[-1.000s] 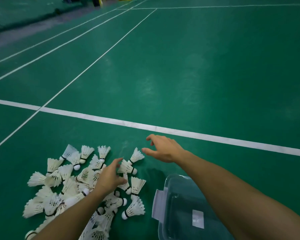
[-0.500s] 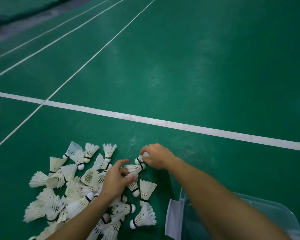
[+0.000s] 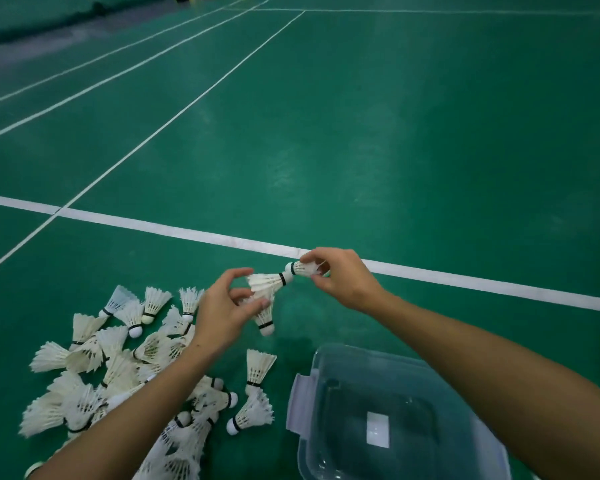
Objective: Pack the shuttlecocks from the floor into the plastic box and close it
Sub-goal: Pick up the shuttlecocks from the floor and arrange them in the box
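Several white feather shuttlecocks [image 3: 118, 368] lie in a loose pile on the green court floor at the lower left. My left hand [image 3: 222, 313] holds two shuttlecocks, one [image 3: 267, 282] pointing right and one [image 3: 265, 320] hanging cork down. My right hand [image 3: 340, 277] pinches a third shuttlecock [image 3: 303, 268] by its feathers, its cork touching the cork of the left one. Both hands are raised above the floor. The clear plastic box [image 3: 378, 420] stands open at the lower right, under my right forearm, with nothing visible inside.
A white clip flap [image 3: 297, 403] hangs on the box's left side. A broad white court line [image 3: 153, 226] crosses just beyond my hands, and thinner lines run away to the far end. Green floor stretches ahead.
Both hands reached into the pile, closed on shuttlecocks and lifted them off the floor. They now meet above the pile's right edge. The view has tilted down onto the box.
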